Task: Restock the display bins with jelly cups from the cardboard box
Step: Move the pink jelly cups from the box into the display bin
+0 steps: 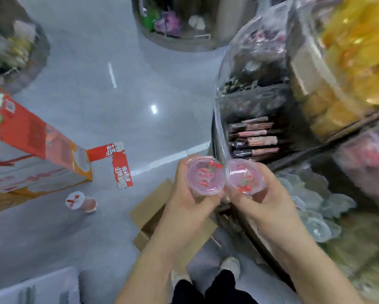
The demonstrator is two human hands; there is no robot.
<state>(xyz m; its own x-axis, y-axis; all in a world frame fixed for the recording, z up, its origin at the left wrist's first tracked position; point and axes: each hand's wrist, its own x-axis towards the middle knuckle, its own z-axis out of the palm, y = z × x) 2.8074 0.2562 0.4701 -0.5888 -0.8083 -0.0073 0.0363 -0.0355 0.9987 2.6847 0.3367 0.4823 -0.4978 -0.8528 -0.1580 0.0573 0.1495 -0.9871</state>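
Observation:
My left hand (185, 199) grips a pink jelly cup (205, 176) with a clear lid and red fruit print. My right hand (264, 207) grips a second pink jelly cup (245, 178) right beside it, the two lids almost touching. Both cups are held above the open brown cardboard box (150, 212) on the floor, whose inside is mostly hidden by my forearms. To the right stand the display bins (311, 207), one holding pale clear-lidded cups. Another jelly cup (81, 201) lies on its side on the floor at the left.
A red and white carton (37, 154) lies at the left, with torn red cardboard strips (118, 163) on the grey floor. Bins of orange and dark wrapped snacks (346, 69) rise at the right. Round display stands sit at the back. My shoes (230, 265) are below.

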